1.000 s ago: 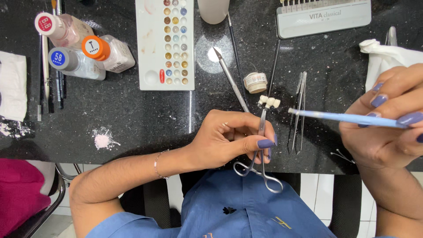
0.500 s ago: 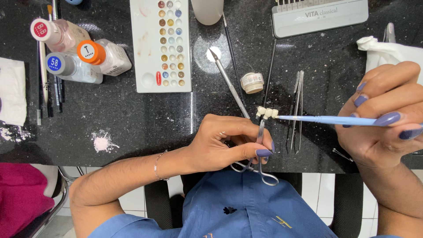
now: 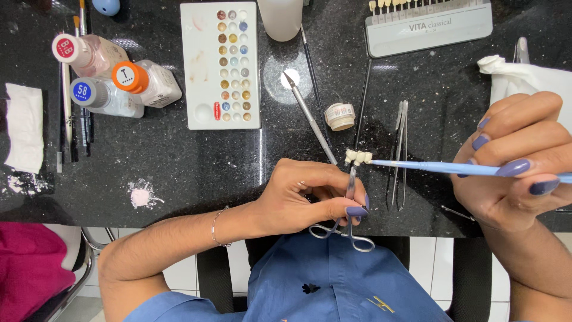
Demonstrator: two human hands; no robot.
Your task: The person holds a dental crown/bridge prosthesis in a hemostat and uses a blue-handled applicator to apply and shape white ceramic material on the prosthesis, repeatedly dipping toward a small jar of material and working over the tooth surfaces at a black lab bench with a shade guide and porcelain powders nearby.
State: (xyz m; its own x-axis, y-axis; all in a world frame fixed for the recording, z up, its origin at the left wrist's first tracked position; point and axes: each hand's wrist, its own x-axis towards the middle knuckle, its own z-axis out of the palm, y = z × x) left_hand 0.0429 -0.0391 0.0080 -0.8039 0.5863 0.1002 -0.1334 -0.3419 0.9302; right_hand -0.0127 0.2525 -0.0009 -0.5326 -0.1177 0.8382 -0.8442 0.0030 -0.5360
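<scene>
My left hand (image 3: 310, 200) is gripping the clamp forceps (image 3: 348, 209), holding the small tooth bridge (image 3: 358, 157) above the surface (image 3: 179, 161). My right hand (image 3: 512, 161) is pinching the blue brush (image 3: 429, 167), its tip touching the bridge; coating appears underway, not finished.

Pale-blue brush (image 3: 435, 167), cream teeth (image 3: 358, 157), speckled black counter (image 3: 179, 161) (white palette (image 3: 199, 71)).

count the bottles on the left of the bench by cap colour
Red cap: 1
Orange cap: 1
Blue cap: 1
Total: 3
</scene>
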